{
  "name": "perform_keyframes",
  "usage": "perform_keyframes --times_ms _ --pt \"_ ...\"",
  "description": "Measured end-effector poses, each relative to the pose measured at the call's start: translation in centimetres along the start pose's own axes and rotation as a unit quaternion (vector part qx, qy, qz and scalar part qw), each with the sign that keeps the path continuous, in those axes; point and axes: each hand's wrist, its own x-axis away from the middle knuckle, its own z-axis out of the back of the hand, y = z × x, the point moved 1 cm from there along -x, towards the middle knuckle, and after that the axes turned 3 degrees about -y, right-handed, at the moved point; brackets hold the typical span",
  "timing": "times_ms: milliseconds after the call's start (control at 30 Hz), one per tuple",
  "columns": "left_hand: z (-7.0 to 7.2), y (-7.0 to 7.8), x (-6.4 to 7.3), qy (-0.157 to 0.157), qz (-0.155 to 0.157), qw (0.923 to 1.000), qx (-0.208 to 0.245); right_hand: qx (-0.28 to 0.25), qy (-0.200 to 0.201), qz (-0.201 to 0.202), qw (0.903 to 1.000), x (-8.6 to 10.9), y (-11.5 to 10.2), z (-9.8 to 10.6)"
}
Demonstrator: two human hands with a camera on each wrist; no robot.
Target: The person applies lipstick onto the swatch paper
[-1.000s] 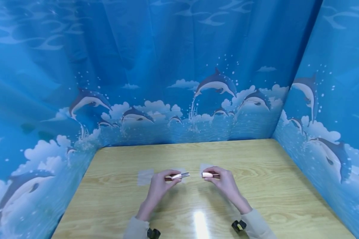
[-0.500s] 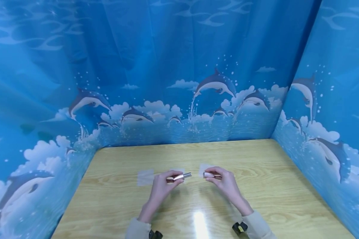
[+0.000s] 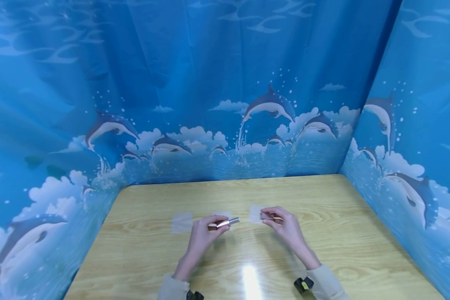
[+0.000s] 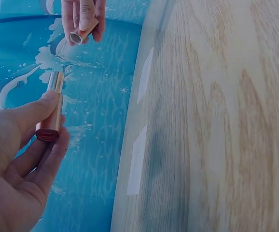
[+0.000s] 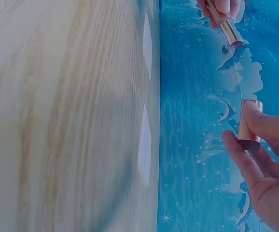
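Observation:
My left hand (image 3: 199, 236) pinches a lipstick tube (image 4: 50, 113) between thumb and fingers, above the table. The tube is rose-gold with a dark red base end and a shiny metallic collar, which points toward the right hand. Across a gap, my right hand (image 3: 289, 231) pinches the lipstick cap (image 5: 248, 126), a short rose-gold sleeve. In the left wrist view the cap's hollow mouth shows, facing the tube. Cap and tube are apart. No lipstick bullet can be made out above the collar.
Beneath and around the hands lies a wood-grain table (image 3: 153, 258). Translucent patches, such as the left patch (image 3: 181, 223) and the right patch (image 3: 255, 213), are on its surface. A blue dolphin-print curtain (image 3: 195, 83) stands behind the table and along its sides.
The right hand has shifted a little to the right with the cap, widening the gap, and the cap has turned slightly. The left hand has moved slightly right with the tube.

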Motion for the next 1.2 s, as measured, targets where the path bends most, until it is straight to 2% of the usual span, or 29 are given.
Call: perform_keyframes --times_ms 367,500,667,867,1200 --pt "0.3 0.2 0.0 0.001 0.016 0.9999 0.004 -0.001 0.024 -0.034 0.9991 -0.1 1.4 2.2" --pt "0.5 0.2 0.0 -0.002 0.028 0.9996 0.003 0.009 0.031 -0.034 0.9989 -0.2 1.9 3.0" --pt "0.8 0.0 0.1 0.004 0.027 0.9996 -0.001 0.033 0.048 -0.042 0.9974 -0.3 2.7 3.9" --pt "0.9 0.1 0.1 0.004 0.022 0.9997 0.008 0.039 0.066 -0.045 0.996 -0.3 3.8 4.9" --pt "0.9 0.0 0.1 0.006 0.039 0.9992 0.011 0.045 0.083 -0.053 0.9941 -0.6 5.7 6.7"
